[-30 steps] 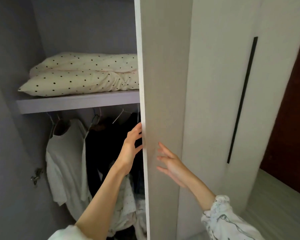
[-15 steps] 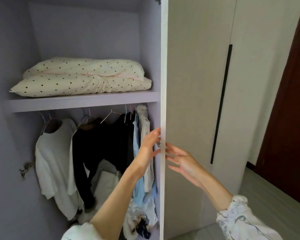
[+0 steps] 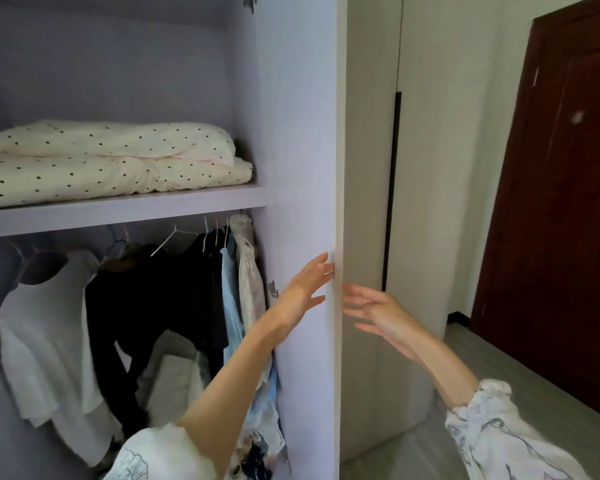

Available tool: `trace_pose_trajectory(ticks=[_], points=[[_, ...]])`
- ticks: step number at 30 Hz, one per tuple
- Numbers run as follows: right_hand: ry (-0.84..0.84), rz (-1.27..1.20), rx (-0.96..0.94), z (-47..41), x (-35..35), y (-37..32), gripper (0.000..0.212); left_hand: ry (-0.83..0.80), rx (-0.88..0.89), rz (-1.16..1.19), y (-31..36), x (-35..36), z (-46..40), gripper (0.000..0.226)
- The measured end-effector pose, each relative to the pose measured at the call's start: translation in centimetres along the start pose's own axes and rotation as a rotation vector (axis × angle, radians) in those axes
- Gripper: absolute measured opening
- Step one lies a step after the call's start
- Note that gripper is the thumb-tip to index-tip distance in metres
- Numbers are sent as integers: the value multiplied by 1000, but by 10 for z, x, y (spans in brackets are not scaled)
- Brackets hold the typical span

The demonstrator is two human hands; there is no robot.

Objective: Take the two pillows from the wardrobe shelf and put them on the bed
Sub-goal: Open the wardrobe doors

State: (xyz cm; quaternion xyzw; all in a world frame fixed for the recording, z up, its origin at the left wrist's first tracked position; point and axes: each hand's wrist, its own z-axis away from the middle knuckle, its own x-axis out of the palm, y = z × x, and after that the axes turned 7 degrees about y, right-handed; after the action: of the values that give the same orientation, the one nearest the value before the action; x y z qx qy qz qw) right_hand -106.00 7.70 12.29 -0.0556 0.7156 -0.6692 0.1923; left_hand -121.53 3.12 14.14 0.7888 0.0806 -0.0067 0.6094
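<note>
White sleeves (image 3: 496,427) with grey-blue line print, pushed up both forearms.

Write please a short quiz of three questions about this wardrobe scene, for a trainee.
1. True or false: the two pillows lie stacked on the shelf.
2. What does the left hand touch?
A) the upper pillow
B) the door edge
C) a hanger
3. Fill in: the right hand is ____ and holds nothing.

Key:
1. True
2. B
3. open
</note>
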Motion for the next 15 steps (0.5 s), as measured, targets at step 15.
trace_pose_trajectory(ticks=[15], points=[[-97,58,-97,-46,90,-52,20,143,130,-608,-6,-135,0,39]])
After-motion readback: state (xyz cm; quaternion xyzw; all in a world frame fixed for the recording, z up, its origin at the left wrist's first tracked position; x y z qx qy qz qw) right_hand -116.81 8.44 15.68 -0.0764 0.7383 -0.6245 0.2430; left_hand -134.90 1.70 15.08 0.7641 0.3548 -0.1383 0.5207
